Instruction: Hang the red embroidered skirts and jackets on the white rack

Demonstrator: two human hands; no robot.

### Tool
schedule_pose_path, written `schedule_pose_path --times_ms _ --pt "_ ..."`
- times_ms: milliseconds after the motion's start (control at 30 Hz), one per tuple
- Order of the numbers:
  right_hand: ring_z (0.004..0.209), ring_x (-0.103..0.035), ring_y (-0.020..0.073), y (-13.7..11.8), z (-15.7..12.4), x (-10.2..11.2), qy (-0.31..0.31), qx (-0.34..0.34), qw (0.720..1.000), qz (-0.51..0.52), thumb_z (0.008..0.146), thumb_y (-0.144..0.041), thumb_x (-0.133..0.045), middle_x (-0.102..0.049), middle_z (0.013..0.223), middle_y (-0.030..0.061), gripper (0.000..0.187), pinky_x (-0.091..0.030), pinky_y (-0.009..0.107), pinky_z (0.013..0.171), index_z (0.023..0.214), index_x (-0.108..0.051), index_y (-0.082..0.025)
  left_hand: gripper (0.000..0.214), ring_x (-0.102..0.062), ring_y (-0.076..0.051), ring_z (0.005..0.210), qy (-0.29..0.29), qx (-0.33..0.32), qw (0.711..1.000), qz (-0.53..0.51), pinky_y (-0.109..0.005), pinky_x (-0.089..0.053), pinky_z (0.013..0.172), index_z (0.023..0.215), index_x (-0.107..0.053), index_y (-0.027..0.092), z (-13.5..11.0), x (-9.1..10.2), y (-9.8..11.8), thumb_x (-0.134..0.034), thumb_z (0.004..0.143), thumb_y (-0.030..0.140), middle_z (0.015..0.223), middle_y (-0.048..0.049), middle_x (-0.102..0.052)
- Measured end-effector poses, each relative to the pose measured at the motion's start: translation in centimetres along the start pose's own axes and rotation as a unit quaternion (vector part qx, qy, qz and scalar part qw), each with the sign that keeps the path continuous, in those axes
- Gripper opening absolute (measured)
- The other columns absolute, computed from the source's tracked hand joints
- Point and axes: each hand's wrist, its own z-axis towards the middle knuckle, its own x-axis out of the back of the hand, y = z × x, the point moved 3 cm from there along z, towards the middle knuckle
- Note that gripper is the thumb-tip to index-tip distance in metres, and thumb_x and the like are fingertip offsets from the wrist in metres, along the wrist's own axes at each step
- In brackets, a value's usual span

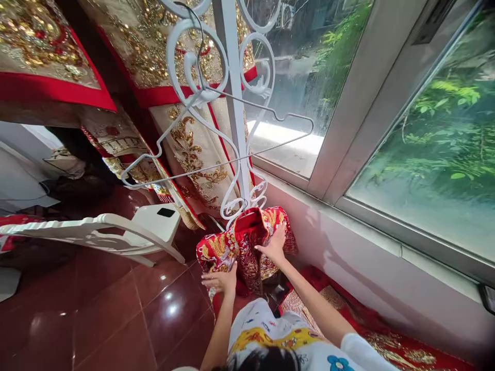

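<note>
Red embroidered jacket hangs at lower end of white rack. Person's left hand spread on its left side, right hand spread on its right shoulder. Uneven pressure could slip it off; dragging might snag it.

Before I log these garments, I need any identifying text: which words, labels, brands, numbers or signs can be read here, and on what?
No text can be read anywhere.
Red embroidered garment: gold motifs, no legible lettering.
White printed shirt: some marks are too small to tell whether they are letters.
Dark flat object on the white chair: no legible mark.
</note>
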Motion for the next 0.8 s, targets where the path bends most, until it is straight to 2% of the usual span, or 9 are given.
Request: schedule_pose_path --times_ms 100,167,233,333,400,500,600,700,800 --pt "0.139 0.011 0.0408 -0.6 2.3 -1.0 0.033 -0.055 0.998 0.007 0.064 -0.039 -0.068 0.019 0.150 0.0238 0.118 -0.001 0.061 0.107 0.146 0.010 -0.006 0.118 -0.001 -0.042 0.140 0.169 -0.145 0.974 0.053 -0.061 -0.012 0.108 0.142 0.004 -0.001 0.9 1.5 2.9 -0.067 0.066 0.053 0.146 -0.0379 -0.006" --pt "0.140 0.005 0.0378 0.4 3.8 0.1 0.072 -0.063 0.995 0.033 0.072 -0.034 -0.056 0.013 0.152 0.0215 0.099 -0.004 0.057 0.109 0.147 0.002 -0.006 0.105 -0.008 -0.041 0.140 0.201 -0.176 0.963 0.041 -0.060 -0.013 0.108 0.144 0.000 0.001 1.9 2.7 3.3 -0.063 0.073 0.046 0.148 -0.0346 -0.011" --pt "0.141 -0.005 0.0320 1.9 5.5 2.4 0.079 -0.045 0.994 0.057 0.076 -0.028 -0.045 -0.007 0.154 0.0179 0.079 -0.009 0.052 0.111 0.147 -0.014 -0.008 0.077 -0.021 -0.036 0.138 0.197 -0.202 0.959 0.010 -0.055 -0.018 0.110 0.146 -0.016 0.008 3.5 4.5 3.0 -0.051 0.082 0.034 0.148 -0.0255 -0.025" --pt "0.135 -0.029 0.0255 3.0 8.7 5.9 0.041 -0.006 0.996 0.080 0.075 -0.020 -0.038 -0.048 0.137 0.0091 0.054 -0.014 0.048 0.111 0.127 -0.052 -0.016 0.060 -0.035 -0.027 0.134 0.108 -0.294 0.949 -0.020 -0.041 -0.025 0.111 0.143 -0.031 0.015 6.3 7.7 2.4 -0.039 0.084 0.017 0.146 -0.0146 -0.036" --pt "0.130 -0.038 0.0240 2.7 10.9 7.5 0.023 0.013 0.995 0.099 0.072 -0.017 -0.037 -0.059 0.126 0.0058 0.044 -0.018 0.047 0.110 0.107 -0.064 -0.019 0.064 -0.039 -0.025 0.132 0.008 -0.331 0.943 -0.027 -0.037 -0.030 0.109 0.144 -0.030 0.014 8.1 9.8 2.2 -0.039 0.081 0.015 0.145 -0.0142 -0.038" --pt "0.117 -0.050 0.0246 1.5 13.7 8.2 -0.004 0.012 0.991 0.134 0.066 -0.015 -0.038 -0.065 0.114 0.0068 0.040 -0.032 0.040 0.103 0.092 -0.069 -0.018 0.063 -0.052 -0.028 0.120 -0.168 -0.350 0.921 -0.026 -0.038 -0.035 0.104 0.139 -0.041 0.014 10.0 12.4 2.8 -0.049 0.076 0.021 0.131 -0.0135 -0.055" --pt "0.090 -0.059 0.0232 1.0 15.0 7.4 -0.068 -0.022 0.983 0.167 0.062 -0.015 -0.040 -0.070 0.086 0.0063 0.031 -0.044 0.033 0.086 0.076 -0.068 -0.015 0.043 -0.060 -0.030 0.105 -0.293 -0.358 0.886 -0.032 -0.039 -0.039 0.100 0.109 -0.066 0.017 11.2 14.7 4.5 -0.060 0.069 0.029 0.109 -0.0092 -0.069" --pt "0.066 -0.056 0.0173 1.7 14.4 6.4 -0.141 -0.078 0.967 0.195 0.061 -0.015 -0.043 -0.062 0.060 0.0013 0.019 -0.046 0.028 0.067 0.063 -0.061 -0.012 0.024 -0.063 -0.030 0.090 -0.381 -0.317 0.868 -0.030 -0.041 -0.046 0.090 0.078 -0.071 0.018 12.8 16.6 6.2 -0.066 0.063 0.036 0.088 -0.0060 -0.072" --pt "0.049 -0.044 0.0107 3.1 12.5 5.7 -0.185 -0.132 0.951 0.212 0.062 -0.014 -0.048 -0.047 0.045 -0.0051 0.007 -0.040 0.023 0.052 0.057 -0.053 -0.013 0.024 -0.064 -0.029 0.084 -0.410 -0.227 0.882 -0.033 -0.041 -0.050 0.081 0.066 -0.066 0.018 15.1 17.3 6.9 -0.071 0.059 0.040 0.073 -0.0045 -0.070"
